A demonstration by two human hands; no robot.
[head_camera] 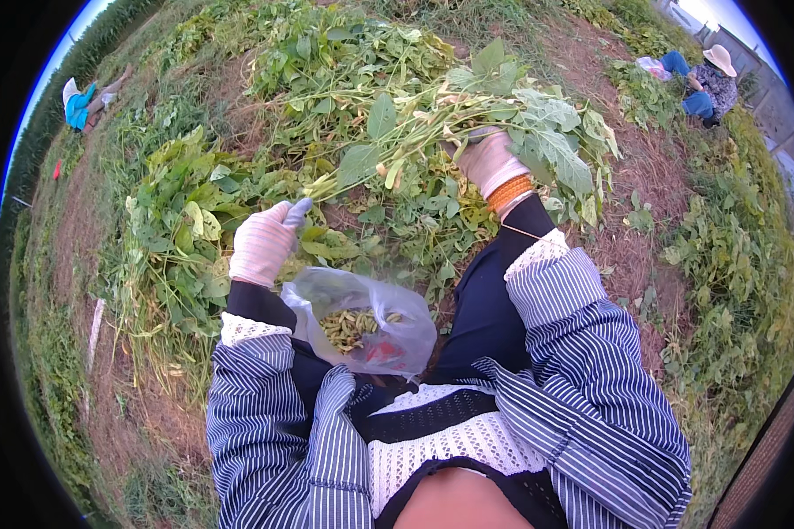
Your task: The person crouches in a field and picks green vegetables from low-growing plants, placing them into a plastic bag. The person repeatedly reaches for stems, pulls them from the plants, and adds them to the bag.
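My left hand (264, 239), in a pale striped glove with grey fingertips, grips the cut stem end of a leafy bean plant (403, 142). The plant stretches up and right across both hands, with a few pods hanging from its stems. Farther along, my right hand (493, 161), gloved too, is among the stems and leaves, which partly hide its fingers. It appears closed around the plant. Between my legs stands a translucent plastic bag (403, 317), its mouth open. Green-yellow bean pods (351, 327) lie inside it.
Heaped bean plants (178, 225) lie in front and to the left. One person (708, 86) in a brimmed hat sits at the upper right beside a pale bag (655, 68). Another person (83, 106) in blue is at the far left. A leafy row (728, 264) runs along the right.
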